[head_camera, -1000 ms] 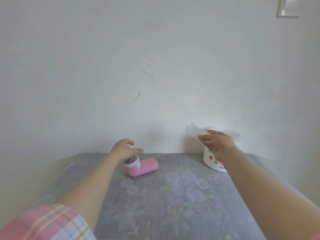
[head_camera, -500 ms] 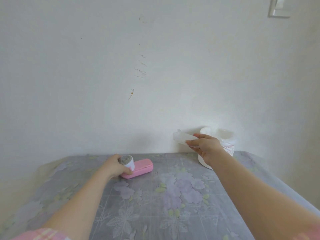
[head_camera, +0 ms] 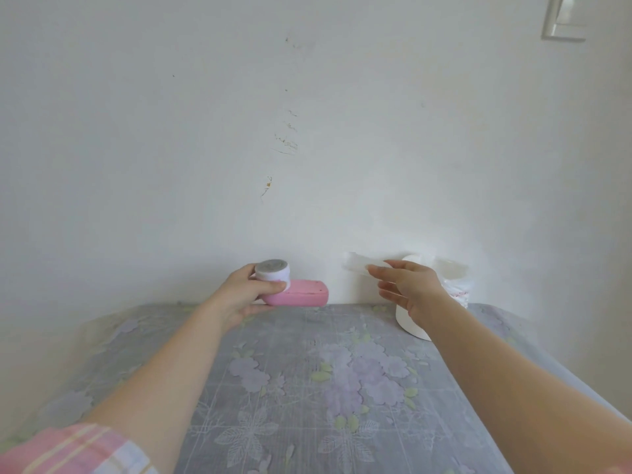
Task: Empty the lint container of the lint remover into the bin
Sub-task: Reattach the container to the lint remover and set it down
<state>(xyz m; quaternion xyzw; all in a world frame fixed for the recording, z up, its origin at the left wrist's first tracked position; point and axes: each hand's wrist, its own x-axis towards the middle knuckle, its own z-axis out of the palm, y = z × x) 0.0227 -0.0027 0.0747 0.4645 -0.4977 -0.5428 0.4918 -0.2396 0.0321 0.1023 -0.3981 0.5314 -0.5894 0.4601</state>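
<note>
Lint remover [head_camera: 294, 295] mid-frame, gripped at head by left hand [head_camera: 239, 299]; light, rigid plastic. Right hand [head_camera: 410, 292] pinches clear lint container [head_camera: 359, 265] beside bin [head_camera: 413, 323].

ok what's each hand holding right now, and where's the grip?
Left hand grips the pink lint remover at its head end, fingers around the white round head. Right hand pinches the clear lint container at one end, beside the white bin.

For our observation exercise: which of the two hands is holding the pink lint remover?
The left hand, closed around the pink lint remover. The right hand holds a clear container by the white bin.
</note>
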